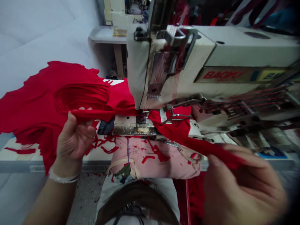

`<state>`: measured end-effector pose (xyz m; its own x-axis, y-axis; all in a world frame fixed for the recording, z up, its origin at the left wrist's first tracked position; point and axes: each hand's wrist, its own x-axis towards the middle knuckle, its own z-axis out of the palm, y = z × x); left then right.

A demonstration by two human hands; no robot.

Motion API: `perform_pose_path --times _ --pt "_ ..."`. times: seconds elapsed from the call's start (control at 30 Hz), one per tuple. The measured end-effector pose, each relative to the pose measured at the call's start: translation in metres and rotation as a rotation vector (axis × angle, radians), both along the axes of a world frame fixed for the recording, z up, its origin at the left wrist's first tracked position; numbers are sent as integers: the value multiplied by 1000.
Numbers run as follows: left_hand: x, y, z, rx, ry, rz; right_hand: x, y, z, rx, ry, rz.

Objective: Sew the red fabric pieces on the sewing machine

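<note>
A white sewing machine (pixel 138 72) threaded with red stands before me. Red fabric (pixel 124 111) runs under its needle area. On the left, my left hand (pixel 76 137) pinches the edge of this fabric between thumb and fingers, palm turned up. My right hand (pixel 246 181), closer to the camera and slightly blurred, grips a red fabric strip (pixel 197 145) that stretches tight from the machine toward the lower right. Behind my left hand lies a pile of red fabric pieces (pixel 77 97) with a stacked, folded middle. The needle itself is hard to make out.
A pink padded cloth (pixel 145 159) dotted with red scraps covers the table's front edge. More red trimmings (pixel 107 147) lie left of the machine bed. A ruler strip (pixel 93 168) runs along the table edge. Another pale machine (pixel 114 12) stands behind.
</note>
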<state>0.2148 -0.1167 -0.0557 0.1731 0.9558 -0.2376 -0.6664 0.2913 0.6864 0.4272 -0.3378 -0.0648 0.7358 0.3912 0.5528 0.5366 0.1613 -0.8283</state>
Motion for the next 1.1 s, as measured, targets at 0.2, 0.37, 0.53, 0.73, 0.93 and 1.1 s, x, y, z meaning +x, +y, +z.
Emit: perform_pose_path --times 0.2,0.37,0.53,0.73,0.93,1.1 --pt "59 -17 18 332 -104 -277 -15 90 -32 -197 -1000 396" --pt "69 -21 -2 699 557 -457 30 80 -38 -357 -956 341" --pt "63 -17 -26 1323 983 -335 20 58 -28 -592 -1069 26" --pt "58 -19 -29 1512 1152 -191 14 50 -31 -681 -1042 112" --pt "52 -21 -25 1443 1290 -79 72 79 -3 -666 -965 634" --pt "42 -36 -32 1583 1433 10 57 81 -6 -580 -1111 542"
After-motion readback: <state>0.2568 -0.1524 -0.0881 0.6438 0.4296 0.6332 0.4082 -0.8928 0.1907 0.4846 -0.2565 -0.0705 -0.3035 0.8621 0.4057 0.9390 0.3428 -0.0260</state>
